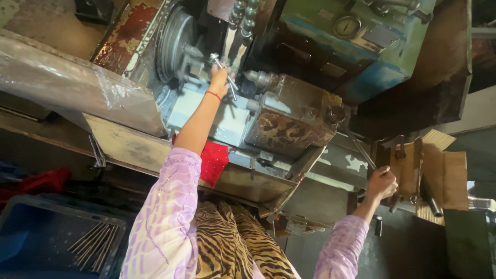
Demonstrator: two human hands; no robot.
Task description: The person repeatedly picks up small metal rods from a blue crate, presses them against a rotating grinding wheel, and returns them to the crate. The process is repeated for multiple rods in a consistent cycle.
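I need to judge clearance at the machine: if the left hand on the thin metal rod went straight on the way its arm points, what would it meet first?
Probably the round grey metal chuck of the lathe. The left hand grips the thin metal rod just beside it, the arm pointing up toward the machine head. Depth is unclear, so the gap cannot be judged.

I have only one view, from the camera on the person's head. It looks steeply down and forward over both outstretched arms onto the worn grey-green metal lathe (289, 119), close enough that the machine fills most of the frame. The picture sits rolled, so the machine bed runs slantwise. At the lower left edge I see a blue plastic crate (36, 232) on the floor.
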